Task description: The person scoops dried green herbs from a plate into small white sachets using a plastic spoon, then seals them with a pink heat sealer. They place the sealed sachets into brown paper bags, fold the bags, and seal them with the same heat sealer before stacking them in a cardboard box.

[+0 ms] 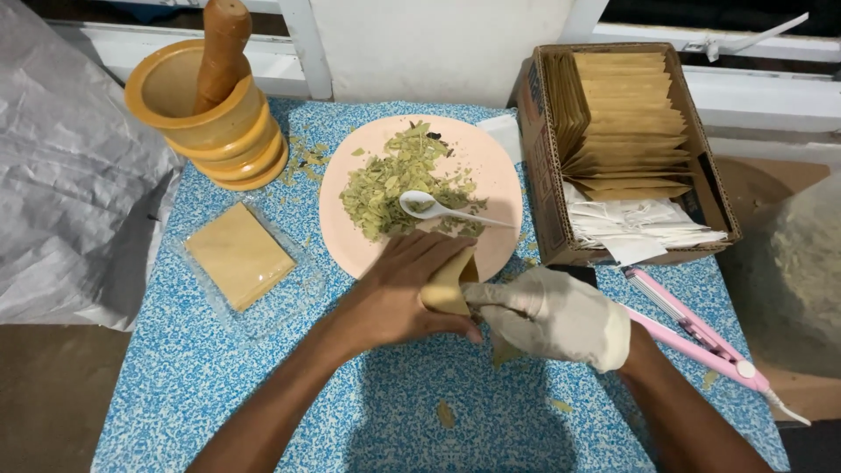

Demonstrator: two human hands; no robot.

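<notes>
Tan paper pouch (447, 287) held between both hands, just above the blue speckled tabletop (219, 385) and at the near edge of the pink plate (491, 166). Left hand (399, 293), bare, curled around the pouch from the left, fingers closed on it. Right hand (552, 314), in a pale glove, pinching the pouch's right side with thumb and fingers. Plate carries a heap of dried green leaf bits (394, 180); white plastic spoon (438, 210) lies across the heap. Far left: yellow mortar (206, 118) with wooden pestle (219, 48) standing in it. Clear tray (289, 289) with flat tan pouches near the left forearm. Cardboard box (543, 175) of stacked pouches to the right; pink heat sealer (692, 333) just beside the right wrist.
</notes>
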